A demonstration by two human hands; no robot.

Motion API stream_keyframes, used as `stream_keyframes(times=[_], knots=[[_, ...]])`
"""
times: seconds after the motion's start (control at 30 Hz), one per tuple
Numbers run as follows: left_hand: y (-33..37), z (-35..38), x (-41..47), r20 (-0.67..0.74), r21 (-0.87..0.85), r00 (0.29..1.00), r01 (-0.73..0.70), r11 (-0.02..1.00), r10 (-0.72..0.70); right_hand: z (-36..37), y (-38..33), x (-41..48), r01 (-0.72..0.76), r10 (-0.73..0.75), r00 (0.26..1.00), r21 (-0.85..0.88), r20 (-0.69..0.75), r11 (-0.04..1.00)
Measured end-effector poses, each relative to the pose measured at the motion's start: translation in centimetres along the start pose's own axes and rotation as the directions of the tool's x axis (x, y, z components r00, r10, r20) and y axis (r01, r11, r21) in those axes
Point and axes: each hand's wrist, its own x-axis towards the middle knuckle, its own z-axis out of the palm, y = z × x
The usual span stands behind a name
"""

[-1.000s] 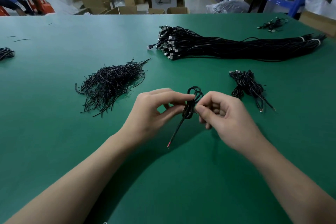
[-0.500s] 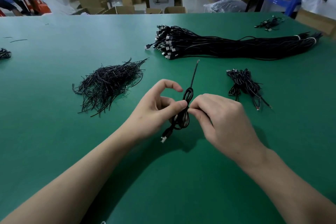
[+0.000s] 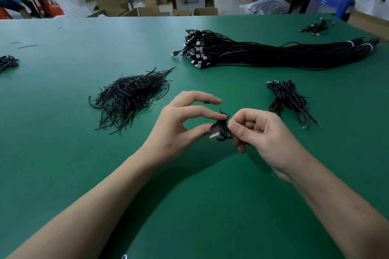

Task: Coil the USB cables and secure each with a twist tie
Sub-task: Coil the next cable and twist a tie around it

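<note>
both hands close together over the table (image 3: 189,195), w/ the small coiled usb cable (image 3: 221,129) between them. left hand (image 3: 179,130) pinches the coil from its left side w/ thumb and a finger, index finger lifted and curved above it. right hand (image 3: 263,134) pinches the coil's right side, thumb on top, other fingers curled under. the silver usb plug (image 3: 213,135) pokes out low on the left of the coil, and a thin black end sticks up on top; can't tell if that's cable or tie.

left of the hands, well apart, lies a loose pile of twist ties (image 3: 130,96). right of the hands, a few finished coils (image 3: 288,96) lie in a heap. further back, a long bundle of uncoiled cables (image 3: 263,54) lies across the table, plugs pointing left. smaller cable clumps at the far right corner (image 3: 317,26) and the left edge (image 3: 8,62).
</note>
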Motion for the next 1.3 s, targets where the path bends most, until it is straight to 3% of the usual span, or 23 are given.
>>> stream_keyframes(times=[0.07, 0.17, 0.33, 0.4, 0.5, 0.53, 0.6, 0.73, 0.83, 0.93, 1.0, 1.1, 1.2, 1.3], knots=[[0.0, 0.3, -0.1, -0.01, 0.0, 1.0, 0.004, 1.0, -0.004, 0.2, -0.1, -0.2, 0.081, -0.089, 0.995, -0.177, -0.04, 0.981], [0.2, 0.9, -0.3, -0.008, -0.099, 0.993, 0.118, 0.988, -0.12, 0.4, -0.1, -0.5, 0.255, -0.329, 0.944, -0.575, -0.027, 0.778], [0.8, 1.4, -0.3, 0.095, -0.312, 0.945, 0.327, 0.892, -0.313, 0.2, -0.3, -0.5, 0.409, -0.538, 0.832, -0.802, 0.133, 0.436], [1.0, 1.6, -0.1, 0.186, -0.468, 0.91, 0.414, 0.781, -0.371, -0.1, -0.3, -0.4, 0.442, -0.589, 0.785, -0.84, 0.191, 0.316], [1.4, 1.6, 0.3, 0.376, -0.672, 0.82, 0.563, 0.482, -0.433, -0.3, -0.3, -0.3, 0.446, -0.628, 0.739, -0.875, 0.243, 0.187], [1.5, 1.7, 0.3, 0.42, -0.694, 0.794, 0.593, 0.409, -0.439, -0.3, -0.3, -0.4, 0.443, -0.625, 0.74, -0.879, 0.247, 0.177], [1.3, 1.9, 0.2, 0.418, -0.696, 0.785, 0.6, 0.395, -0.458, -0.4, -0.4, -0.4, 0.427, -0.603, 0.771, -0.87, 0.206, 0.248], [0.7, 1.9, -0.1, 0.189, -0.679, 0.903, 0.405, 0.612, -0.387, -0.7, -0.2, -0.3, 0.291, -0.477, 0.875, -0.704, -0.077, 0.648], [0.7, 1.6, -0.3, 0.116, -0.408, 0.975, 0.219, 0.887, -0.187, -0.6, 0.2, -0.1, 0.165, -0.269, 0.95, -0.478, -0.157, 0.863], [0.7, 1.7, -0.3, 0.031, -0.102, 0.996, 0.086, 0.991, -0.083, -0.1, 0.6, 0.1, 0.071, -0.1, 0.99, -0.257, -0.102, 0.964], [0.6, 1.5, -0.2, -0.06, -0.005, 0.996, 0.07, 0.998, -0.07, 0.2, 0.6, 0.0, 0.057, -0.075, 0.994, -0.208, -0.08, 0.976], [0.5, 1.2, -0.1, -0.133, 0.07, 0.99, 0.064, 0.995, -0.055, 0.4, 0.2, -0.2, 0.127, -0.167, 0.982, -0.346, -0.088, 0.929], [0.8, 1.3, -0.2, -0.029, -0.137, 0.985, 0.164, 0.977, -0.169, 0.2, -0.4, -0.5, 0.273, -0.357, 0.934, -0.583, -0.031, 0.765], [0.8, 1.5, -0.2, 0.026, -0.266, 0.963, 0.265, 0.927, -0.268, 0.2, -0.7, -0.6, 0.361, -0.457, 0.888, -0.709, 0.061, 0.606]])
